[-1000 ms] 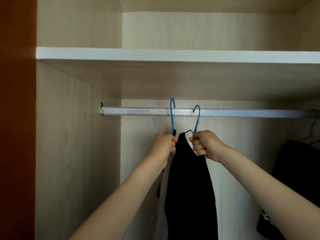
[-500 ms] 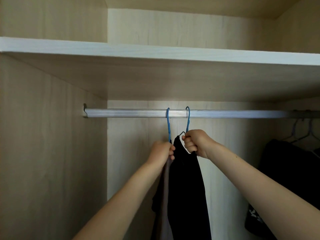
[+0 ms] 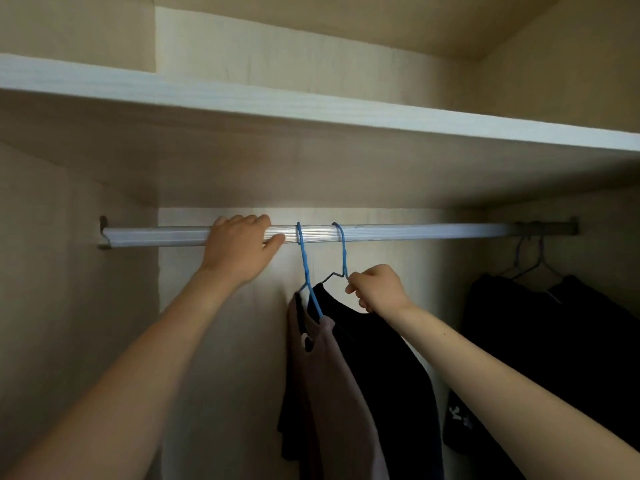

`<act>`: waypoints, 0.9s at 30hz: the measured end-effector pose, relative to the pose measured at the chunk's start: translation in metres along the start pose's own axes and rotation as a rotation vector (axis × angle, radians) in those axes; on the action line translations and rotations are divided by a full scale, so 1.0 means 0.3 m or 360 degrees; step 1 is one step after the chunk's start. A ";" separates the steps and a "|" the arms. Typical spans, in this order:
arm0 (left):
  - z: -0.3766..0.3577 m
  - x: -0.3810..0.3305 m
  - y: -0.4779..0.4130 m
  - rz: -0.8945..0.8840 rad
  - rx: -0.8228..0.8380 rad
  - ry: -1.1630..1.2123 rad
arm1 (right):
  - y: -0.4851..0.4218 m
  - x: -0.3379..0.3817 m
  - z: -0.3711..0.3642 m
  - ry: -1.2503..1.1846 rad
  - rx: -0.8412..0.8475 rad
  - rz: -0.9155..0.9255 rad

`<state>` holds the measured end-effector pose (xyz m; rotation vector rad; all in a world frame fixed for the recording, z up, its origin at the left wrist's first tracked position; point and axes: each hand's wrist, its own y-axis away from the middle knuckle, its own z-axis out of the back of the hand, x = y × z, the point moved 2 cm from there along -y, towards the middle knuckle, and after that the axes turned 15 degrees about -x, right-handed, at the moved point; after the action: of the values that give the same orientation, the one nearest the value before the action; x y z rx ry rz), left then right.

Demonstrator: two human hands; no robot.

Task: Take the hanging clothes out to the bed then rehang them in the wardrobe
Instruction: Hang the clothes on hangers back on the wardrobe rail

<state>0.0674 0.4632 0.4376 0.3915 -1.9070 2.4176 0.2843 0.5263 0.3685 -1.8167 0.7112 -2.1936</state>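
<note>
1. Clothes (image 3: 349, 393) are hanging at 6 o'clock, nearest the viewer: a beige top (image 3: 329, 375) is touching a black top (image 3: 388, 368) at its 3 o'clock side.
2. Right hand (image 3: 377, 289), just past centre toward 4 o'clock, is pinching the neck of the second blue hanger (image 3: 343, 252), which is carrying the black top.
3. First blue hanger (image 3: 304, 268), carrying the beige top, is hanging free with no hand on it.
4. Left hand (image 3: 239, 251), at 9 o'clock of both hooks, is gripping the rail (image 3: 433, 232), fingers draped over it and thumb underneath, just beside the first hook.
5. Both hooks are sitting over the rail, so the rehanging step is probably being finished, though a lift-off cannot be ruled out.
6. Next, the right hand is likely needing to check the hook is seated squarely, then release; the left could be spacing the hangers along the rail.
7. Farther off at 3 o'clock, dark clothes (image 3: 554, 341) are hanging; the shelf (image 3: 311, 105) is spanning 12 o'clock.
</note>
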 end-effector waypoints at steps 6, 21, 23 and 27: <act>-0.067 0.016 0.003 -0.0027 -0.0280 -0.0006 | -0.025 -0.058 0.144 -0.0263 -0.0085 -0.0156; -0.041 0.012 0.020 0.0021 -0.0345 -0.0068 | -0.362 -0.401 0.804 0.1327 -0.0533 -0.0009; -0.039 0.016 0.024 0.0037 -0.0323 -0.0045 | -0.363 -0.405 0.782 0.1257 -0.0552 0.0000; -0.033 0.009 0.029 0.0050 -0.0321 -0.0027 | -0.313 -0.372 0.707 0.1043 -0.0328 -0.0072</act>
<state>0.0616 0.4702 0.4279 0.3751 -2.1530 2.2174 0.5270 0.6082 0.3442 -1.1640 1.0492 -2.8592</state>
